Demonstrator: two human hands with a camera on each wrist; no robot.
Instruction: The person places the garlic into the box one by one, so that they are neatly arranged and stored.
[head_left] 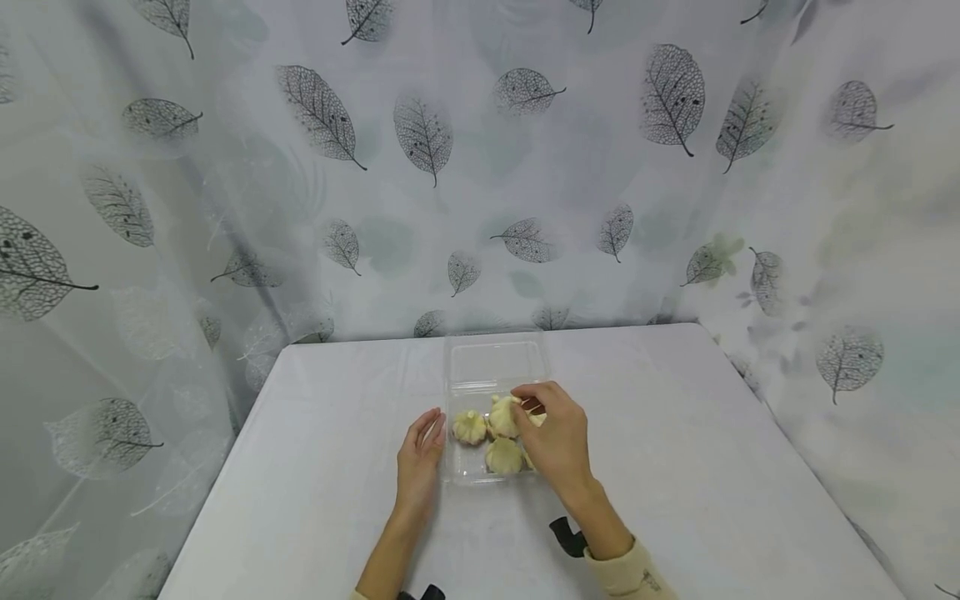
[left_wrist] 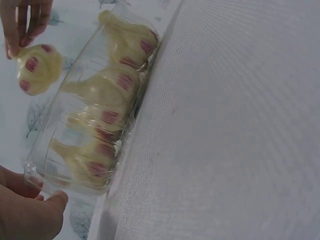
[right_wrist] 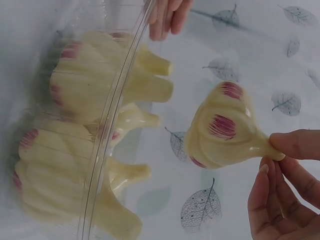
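Between thumb and fingertips, my right hand pinches a garlic bulb by its stem. The pale yellow bulb with purple patches hangs above a clear plastic clamshell box. Several similar garlic bulbs stand inside the box, stems up. At the box's left side rests my left hand, its fingers extended along the wall. In the left wrist view its thumb lies right at the box's corner. My right hand hides part of the box's right side in the head view.
The box's clear lid lies folded back on the white-covered table. Behind and beside the table hangs a pale curtain printed with leaves. Black bands sit near both wrists.
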